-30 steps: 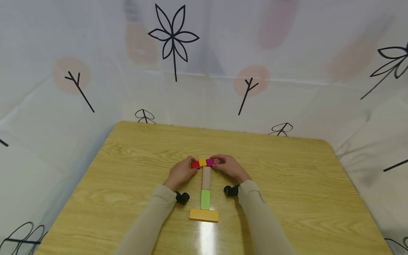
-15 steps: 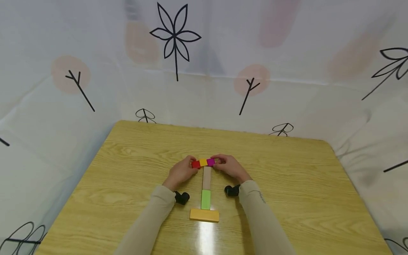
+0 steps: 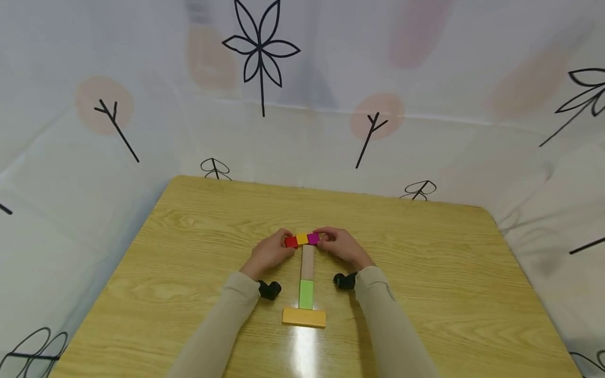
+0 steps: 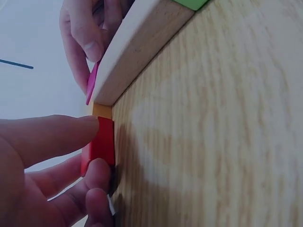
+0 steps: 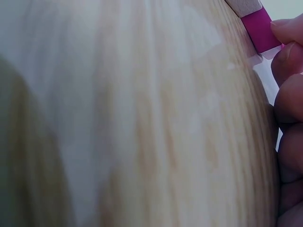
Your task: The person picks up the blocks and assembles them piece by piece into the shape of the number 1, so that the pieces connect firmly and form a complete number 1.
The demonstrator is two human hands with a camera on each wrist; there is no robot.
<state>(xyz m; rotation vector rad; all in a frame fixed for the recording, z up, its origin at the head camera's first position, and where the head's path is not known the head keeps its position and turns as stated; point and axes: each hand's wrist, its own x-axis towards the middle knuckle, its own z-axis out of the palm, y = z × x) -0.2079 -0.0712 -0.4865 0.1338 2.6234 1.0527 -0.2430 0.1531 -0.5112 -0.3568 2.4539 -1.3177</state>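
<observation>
Three small blocks form a slightly bent row at the middle of the table: red [image 3: 290, 242], yellow [image 3: 302, 239] and magenta [image 3: 313, 239]. My left hand [image 3: 268, 253] pinches the red block at the row's left end, thumb and fingers on it in the left wrist view. At the other end my right hand [image 3: 345, 247] holds the magenta block between thumb and fingertips. From beneath the row a plain wooden block [image 3: 308, 262] runs toward me, its far end against the yellow one. A green block [image 3: 305, 294] continues that line, ending at a crosswise orange block [image 3: 304, 317].
The wood-grain table [image 3: 425, 273] reaches back to a pale cloth [image 3: 307, 142] printed with flowers and twigs. Black wrist cameras, left [image 3: 270, 290] and right [image 3: 344, 281], sit low over the table on either side of the block line.
</observation>
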